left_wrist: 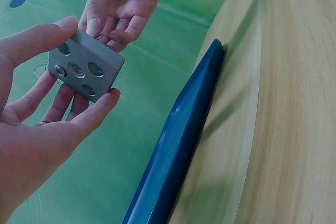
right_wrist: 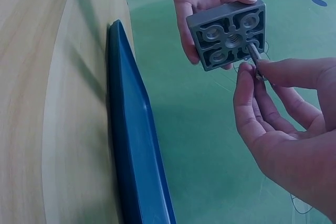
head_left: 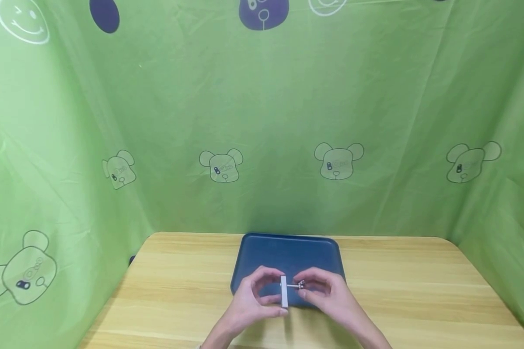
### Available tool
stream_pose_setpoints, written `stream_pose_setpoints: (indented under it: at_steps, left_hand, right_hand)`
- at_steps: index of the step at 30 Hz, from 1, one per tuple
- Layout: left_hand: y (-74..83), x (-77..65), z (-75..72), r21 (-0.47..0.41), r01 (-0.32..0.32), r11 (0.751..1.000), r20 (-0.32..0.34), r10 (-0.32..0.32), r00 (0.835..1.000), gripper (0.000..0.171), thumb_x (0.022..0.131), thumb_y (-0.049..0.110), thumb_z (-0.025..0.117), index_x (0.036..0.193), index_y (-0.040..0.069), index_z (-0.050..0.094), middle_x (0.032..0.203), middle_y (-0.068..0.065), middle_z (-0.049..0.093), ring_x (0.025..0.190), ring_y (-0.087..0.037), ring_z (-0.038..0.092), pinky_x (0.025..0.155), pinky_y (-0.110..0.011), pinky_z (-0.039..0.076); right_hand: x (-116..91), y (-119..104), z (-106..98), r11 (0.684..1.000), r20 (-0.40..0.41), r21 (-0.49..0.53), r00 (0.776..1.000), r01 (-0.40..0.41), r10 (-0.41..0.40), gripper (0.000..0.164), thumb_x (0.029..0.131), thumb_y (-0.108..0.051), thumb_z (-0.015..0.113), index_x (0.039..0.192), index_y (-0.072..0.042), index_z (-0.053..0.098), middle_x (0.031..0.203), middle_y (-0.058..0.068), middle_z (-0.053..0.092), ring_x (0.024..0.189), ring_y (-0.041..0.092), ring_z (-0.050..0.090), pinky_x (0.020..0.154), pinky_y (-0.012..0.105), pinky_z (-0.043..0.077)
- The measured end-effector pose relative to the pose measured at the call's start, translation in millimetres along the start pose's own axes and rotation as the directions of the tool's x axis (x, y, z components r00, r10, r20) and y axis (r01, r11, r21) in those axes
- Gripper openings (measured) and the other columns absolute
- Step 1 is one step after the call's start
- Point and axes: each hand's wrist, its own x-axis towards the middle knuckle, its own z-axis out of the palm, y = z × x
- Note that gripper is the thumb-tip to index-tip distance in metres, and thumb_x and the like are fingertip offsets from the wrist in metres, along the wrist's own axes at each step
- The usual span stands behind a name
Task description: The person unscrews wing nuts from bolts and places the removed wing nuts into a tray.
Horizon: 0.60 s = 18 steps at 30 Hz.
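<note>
My left hand (head_left: 248,300) holds a grey square metal block (head_left: 284,293) by its opposite edges, thumb on one and fingers on the other. In the left wrist view, the block's flat face shows several round holes, and a small round end sits in one near a corner. My right hand (head_left: 333,296) pinches a threaded metal screw (right_wrist: 254,52) between thumb and fingertips. The screw's tip is in a corner hole on the block's ribbed face, seen in the right wrist view. Fingers partly hide the screw's outer end. Both hands are raised above the tray's near edge.
A dark blue tray (head_left: 288,249) with a low raised rim lies on the light wood table (head_left: 188,271). Green fabric (head_left: 279,106) printed with bear heads surrounds the table at the back and sides.
</note>
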Motion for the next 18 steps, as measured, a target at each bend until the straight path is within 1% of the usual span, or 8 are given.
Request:
stream_pose_setpoints:
  at_steps: [6,11,15,18]
  left_hand:
    - [0.0,0.0,0.8,-0.003,0.004,1.0,0.0,-0.004,1.0,0.067,0.069,-0.015,0.082,0.13,-0.005,0.057,0.134,-0.022,0.054,0.127,-0.033,0.055,0.104,-0.051,0.056]
    - [0.1,0.4,0.8,-0.005,-0.002,1.0,0.002,0.002,1.0,0.068,0.069,-0.015,0.082,0.131,-0.005,0.057,0.134,-0.019,0.055,0.127,-0.033,0.055,0.104,-0.051,0.056]
    - [-0.3,0.1,0.5,-0.002,-0.004,1.0,0.001,0.004,1.0,0.068,0.069,-0.015,0.082,0.131,-0.007,0.056,0.134,-0.021,0.054,0.128,-0.035,0.054,0.104,-0.051,0.056]
    - [-0.7,0.3,0.1,-0.001,-0.007,1.0,0.002,0.007,1.0,0.068,0.069,-0.015,0.082,0.131,-0.007,0.055,0.134,-0.022,0.054,0.129,-0.041,0.052,0.104,-0.051,0.056]
  right_hand:
    - [-0.5,0.2,0.5,0.999,0.008,0.035,1.0,-0.029,0.029,0.025,0.09,0.003,0.071,0.114,0.01,0.067,0.11,0.026,0.069,0.098,0.021,0.073,0.089,0.029,0.064]
    - [0.0,0.7,-0.9,0.998,0.015,0.047,0.999,-0.045,0.044,0.024,0.09,0.006,0.069,0.113,0.009,0.067,0.109,0.029,0.068,0.097,0.026,0.074,0.089,0.031,0.064]
    - [0.6,1.4,-2.4,0.999,0.028,0.041,0.999,-0.026,0.025,0.024,0.09,0.006,0.07,0.113,0.009,0.068,0.109,0.028,0.068,0.098,0.023,0.073,0.089,0.031,0.064]
    - [0.9,1.2,-4.8,0.999,0.041,0.035,0.999,0.006,-0.008,0.024,0.091,0.005,0.07,0.114,0.008,0.068,0.109,0.027,0.068,0.1,0.024,0.073,0.09,0.03,0.064]
